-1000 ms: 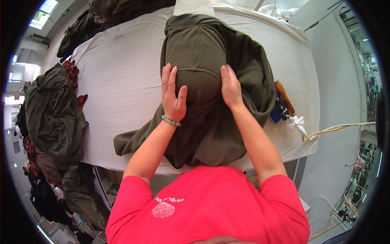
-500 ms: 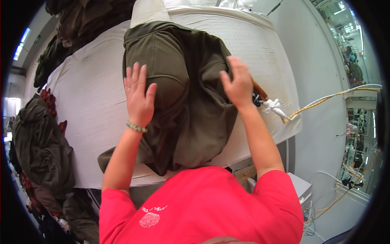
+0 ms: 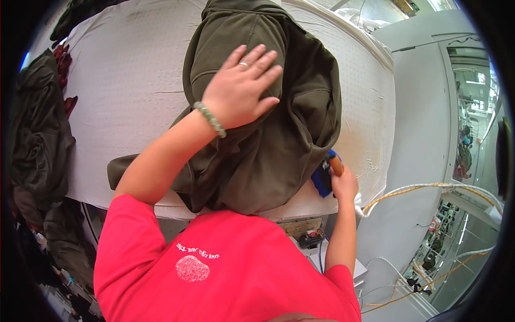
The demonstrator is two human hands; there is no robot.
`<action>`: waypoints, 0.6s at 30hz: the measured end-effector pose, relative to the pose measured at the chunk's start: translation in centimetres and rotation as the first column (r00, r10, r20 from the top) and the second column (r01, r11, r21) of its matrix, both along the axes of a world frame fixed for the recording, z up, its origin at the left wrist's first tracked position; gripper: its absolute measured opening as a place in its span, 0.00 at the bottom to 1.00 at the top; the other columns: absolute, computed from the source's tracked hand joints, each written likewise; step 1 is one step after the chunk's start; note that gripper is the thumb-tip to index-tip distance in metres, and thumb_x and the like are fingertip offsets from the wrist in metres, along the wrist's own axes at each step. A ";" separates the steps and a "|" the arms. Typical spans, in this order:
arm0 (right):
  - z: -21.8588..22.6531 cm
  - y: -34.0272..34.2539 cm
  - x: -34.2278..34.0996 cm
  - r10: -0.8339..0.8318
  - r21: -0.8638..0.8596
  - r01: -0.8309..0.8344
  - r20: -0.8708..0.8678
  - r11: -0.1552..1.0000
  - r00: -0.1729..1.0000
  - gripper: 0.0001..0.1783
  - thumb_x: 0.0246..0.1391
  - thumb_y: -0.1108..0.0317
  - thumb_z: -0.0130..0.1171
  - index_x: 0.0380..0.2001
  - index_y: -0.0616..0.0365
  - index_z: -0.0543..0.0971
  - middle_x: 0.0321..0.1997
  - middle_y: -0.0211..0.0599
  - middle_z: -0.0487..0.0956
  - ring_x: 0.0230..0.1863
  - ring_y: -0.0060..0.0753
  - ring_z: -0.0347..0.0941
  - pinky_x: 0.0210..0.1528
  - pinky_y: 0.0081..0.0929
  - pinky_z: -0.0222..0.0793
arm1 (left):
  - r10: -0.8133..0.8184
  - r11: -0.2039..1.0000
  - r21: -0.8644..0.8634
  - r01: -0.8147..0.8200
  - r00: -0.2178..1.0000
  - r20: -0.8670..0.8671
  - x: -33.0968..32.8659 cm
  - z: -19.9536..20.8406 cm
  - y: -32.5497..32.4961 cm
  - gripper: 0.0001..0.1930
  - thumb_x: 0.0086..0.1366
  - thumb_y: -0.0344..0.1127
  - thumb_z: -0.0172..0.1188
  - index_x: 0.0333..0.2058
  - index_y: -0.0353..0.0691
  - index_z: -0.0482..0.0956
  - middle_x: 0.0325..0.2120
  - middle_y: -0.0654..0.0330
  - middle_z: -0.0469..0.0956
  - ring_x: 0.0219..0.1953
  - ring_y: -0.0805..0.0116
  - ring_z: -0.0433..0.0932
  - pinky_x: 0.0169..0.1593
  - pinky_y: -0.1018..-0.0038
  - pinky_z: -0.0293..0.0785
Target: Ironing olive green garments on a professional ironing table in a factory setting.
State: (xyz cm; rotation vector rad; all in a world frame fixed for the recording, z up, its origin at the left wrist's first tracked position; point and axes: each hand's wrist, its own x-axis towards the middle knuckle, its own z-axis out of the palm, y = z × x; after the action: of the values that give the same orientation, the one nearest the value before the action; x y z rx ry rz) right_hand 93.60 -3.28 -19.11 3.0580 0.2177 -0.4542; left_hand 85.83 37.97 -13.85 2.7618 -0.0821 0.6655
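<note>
A dark olive garment (image 3: 268, 172) with curved seams lies over the white padded pressing table (image 3: 129, 80), folds bunched toward my body. My left hand (image 3: 241, 88), with a ring and a bead bracelet, rests flat on its upper part, fingers spread. To the right of the cloth, my right hand (image 3: 345, 185) is wrapped round the brown handle of a steam iron (image 3: 323, 180). The iron's blue body shows beside the garment's edge; its soleplate is hidden.
White and yellow hoses (image 3: 418, 188) run from the iron's side toward the right. Dark garments (image 3: 40, 129) hang at the left, with dark red cloth (image 3: 62, 67) by the table edge. A grey wall panel (image 3: 416, 107) stands at the right.
My left hand has shifted right and now presses on the garment's upper middle. My right hand has left the cloth, come down and closed on the iron's handle. The view has turned.
</note>
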 end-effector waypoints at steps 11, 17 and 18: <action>10.6 6.4 3.0 -0.316 0.748 0.330 -0.170 0.575 0.934 0.16 0.60 0.60 0.67 0.41 0.62 0.78 0.17 0.24 0.68 0.14 0.19 0.63 0.16 0.23 0.56 | 0.505 -0.104 -0.983 -0.151 0.843 -0.183 -8.9 -10.3 2.0 0.22 0.74 0.45 0.54 0.60 0.37 0.74 0.60 0.53 0.74 0.65 0.62 0.70 0.67 0.64 0.63; 16.5 26.9 3.1 0.647 0.442 -0.622 0.114 0.646 0.754 0.20 0.58 0.59 0.67 0.44 0.67 0.82 0.26 0.40 0.80 0.28 0.41 0.78 0.35 0.34 0.72 | 0.546 -0.216 -0.971 -0.106 0.811 -0.210 -13.9 -6.3 3.3 0.22 0.79 0.41 0.47 0.65 0.36 0.66 0.61 0.54 0.71 0.61 0.66 0.71 0.65 0.65 0.66; 18.0 30.5 2.1 0.730 0.297 -0.708 0.048 0.641 0.681 0.19 0.57 0.59 0.66 0.42 0.66 0.82 0.29 0.47 0.82 0.32 0.49 0.79 0.38 0.37 0.74 | 0.589 -0.200 -0.976 -0.082 0.787 -0.186 -14.9 -5.6 3.2 0.24 0.79 0.41 0.47 0.66 0.35 0.63 0.61 0.53 0.70 0.62 0.65 0.71 0.65 0.65 0.66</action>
State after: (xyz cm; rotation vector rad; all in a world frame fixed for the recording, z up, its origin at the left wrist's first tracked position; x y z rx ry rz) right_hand 95.70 27.23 -1.14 2.8378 1.5725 -0.4988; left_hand 70.95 41.19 -19.48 0.9811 0.8608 0.8204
